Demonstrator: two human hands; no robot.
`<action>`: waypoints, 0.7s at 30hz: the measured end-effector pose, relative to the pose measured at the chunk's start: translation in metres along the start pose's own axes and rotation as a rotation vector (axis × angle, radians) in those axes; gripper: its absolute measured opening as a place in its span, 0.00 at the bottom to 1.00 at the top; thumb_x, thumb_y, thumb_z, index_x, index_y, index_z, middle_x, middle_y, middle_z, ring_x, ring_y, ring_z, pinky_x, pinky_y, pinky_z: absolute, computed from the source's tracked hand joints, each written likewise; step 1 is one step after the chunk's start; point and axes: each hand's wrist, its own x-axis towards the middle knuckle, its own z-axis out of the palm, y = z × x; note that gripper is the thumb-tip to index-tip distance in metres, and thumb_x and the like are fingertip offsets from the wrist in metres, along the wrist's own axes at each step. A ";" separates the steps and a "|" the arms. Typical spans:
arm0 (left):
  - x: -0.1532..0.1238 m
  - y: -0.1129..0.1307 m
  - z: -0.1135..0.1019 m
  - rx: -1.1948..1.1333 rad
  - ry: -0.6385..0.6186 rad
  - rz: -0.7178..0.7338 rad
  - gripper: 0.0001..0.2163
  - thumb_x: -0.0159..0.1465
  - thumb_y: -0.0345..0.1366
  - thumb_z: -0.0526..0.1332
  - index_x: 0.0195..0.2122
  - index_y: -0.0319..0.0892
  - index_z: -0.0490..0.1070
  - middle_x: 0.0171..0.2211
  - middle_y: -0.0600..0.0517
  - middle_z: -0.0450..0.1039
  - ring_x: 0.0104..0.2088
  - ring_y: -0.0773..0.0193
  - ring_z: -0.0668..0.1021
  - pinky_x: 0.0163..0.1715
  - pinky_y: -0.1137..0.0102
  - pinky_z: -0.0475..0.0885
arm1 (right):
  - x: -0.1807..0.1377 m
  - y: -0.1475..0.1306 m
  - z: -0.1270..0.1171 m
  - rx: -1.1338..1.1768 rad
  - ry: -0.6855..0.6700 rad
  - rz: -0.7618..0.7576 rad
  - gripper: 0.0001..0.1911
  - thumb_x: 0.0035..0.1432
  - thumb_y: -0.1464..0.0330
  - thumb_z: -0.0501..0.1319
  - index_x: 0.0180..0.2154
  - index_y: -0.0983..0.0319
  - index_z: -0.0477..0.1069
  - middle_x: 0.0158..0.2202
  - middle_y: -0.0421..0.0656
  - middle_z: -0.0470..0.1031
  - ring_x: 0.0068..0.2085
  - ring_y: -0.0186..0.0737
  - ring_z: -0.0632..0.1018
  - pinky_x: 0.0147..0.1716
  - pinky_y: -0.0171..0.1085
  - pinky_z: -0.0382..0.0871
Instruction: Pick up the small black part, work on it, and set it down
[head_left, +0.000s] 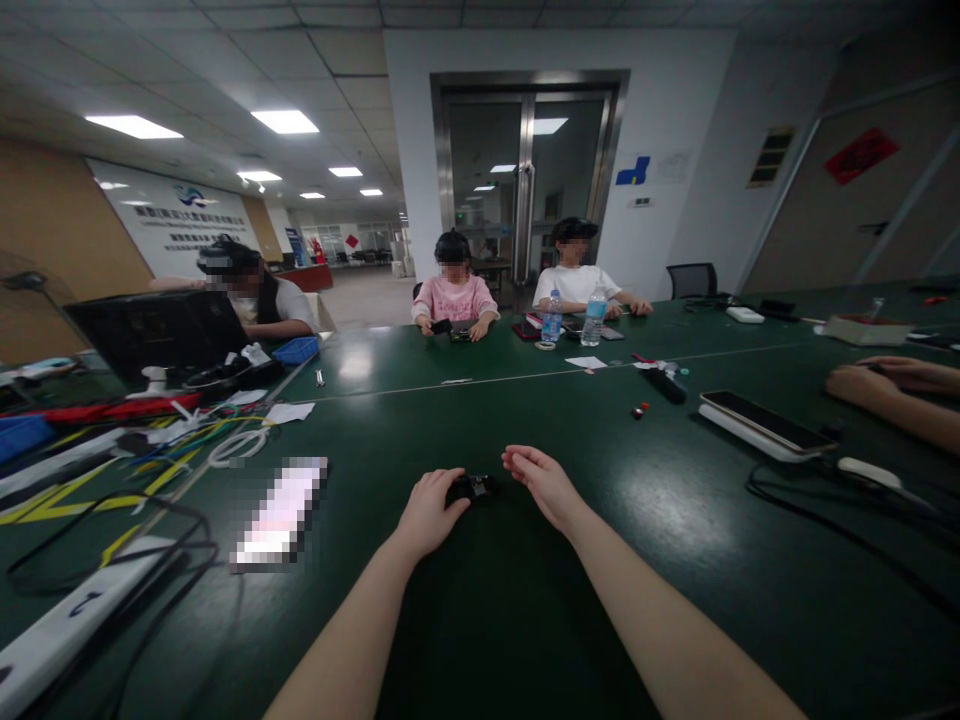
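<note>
A small black device (474, 488) lies on the dark green table (525, 600) just in front of me. My left hand (429, 510) is curled with its fingers closed on the left end of this device. My right hand (541, 482) hovers just to the right of it, fingers loosely bent and apart, holding nothing. Both forearms reach in from the bottom edge.
A blurred phone (281, 512) lies to the left, past it a white power strip (60, 630) and tangled cables (180, 445). A phone on a white box (761, 424) sits at right, near another person's hands (892, 385). Three people sit at the far side, with water bottles (592, 318).
</note>
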 end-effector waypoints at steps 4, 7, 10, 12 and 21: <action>0.001 -0.001 0.001 0.003 0.001 0.006 0.21 0.58 0.40 0.54 0.54 0.47 0.60 0.53 0.50 0.64 0.54 0.58 0.64 0.53 0.61 0.57 | 0.001 0.001 0.000 -0.005 0.000 -0.004 0.16 0.53 0.62 0.56 0.43 0.58 0.69 0.45 0.45 0.72 0.46 0.41 0.72 0.45 0.42 0.64; 0.001 0.001 0.000 0.013 0.000 -0.005 0.21 0.58 0.39 0.55 0.54 0.46 0.60 0.53 0.50 0.64 0.54 0.58 0.64 0.54 0.61 0.56 | 0.002 0.002 0.000 -0.009 0.009 -0.005 0.16 0.52 0.62 0.57 0.43 0.59 0.68 0.45 0.44 0.72 0.46 0.41 0.72 0.45 0.42 0.64; 0.001 0.001 0.000 0.003 -0.005 -0.009 0.21 0.58 0.40 0.55 0.54 0.47 0.60 0.53 0.50 0.64 0.54 0.58 0.64 0.54 0.60 0.57 | 0.002 0.002 0.000 -0.009 0.005 -0.004 0.16 0.52 0.62 0.57 0.43 0.59 0.69 0.45 0.44 0.72 0.46 0.40 0.72 0.45 0.42 0.64; 0.001 -0.001 0.001 -0.002 -0.003 -0.008 0.21 0.58 0.41 0.55 0.54 0.48 0.59 0.53 0.51 0.63 0.54 0.58 0.64 0.53 0.60 0.58 | 0.001 0.001 0.000 -0.006 0.001 -0.005 0.16 0.52 0.62 0.57 0.43 0.59 0.69 0.45 0.45 0.72 0.46 0.41 0.72 0.45 0.42 0.64; 0.000 -0.006 0.002 -0.012 0.011 0.022 0.21 0.59 0.42 0.55 0.54 0.49 0.59 0.52 0.51 0.64 0.53 0.58 0.65 0.52 0.61 0.59 | -0.001 0.000 0.001 0.021 -0.004 0.002 0.15 0.51 0.63 0.58 0.42 0.58 0.69 0.44 0.44 0.72 0.46 0.42 0.72 0.46 0.43 0.64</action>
